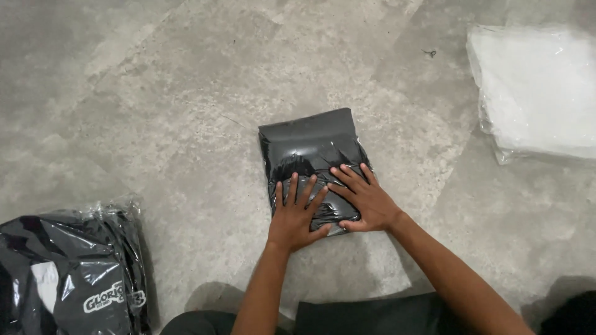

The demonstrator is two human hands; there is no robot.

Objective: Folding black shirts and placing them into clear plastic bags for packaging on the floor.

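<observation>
A black folded garment in a clear plastic bag [308, 139] lies on the grey concrete floor [186, 124] in front of me. My left hand [296, 214] presses flat on the near end of the package with fingers spread. My right hand [364, 198] lies flat beside it on the package's near right part, fingers spread and pointing left. Both palms rest on the plastic; neither hand grips it.
A pile of bagged black garments with white print [71, 273] sits at the lower left. A stack of clear empty plastic bags [537, 87] lies at the upper right. A dark cloth [366, 316] is at the bottom edge near my arms.
</observation>
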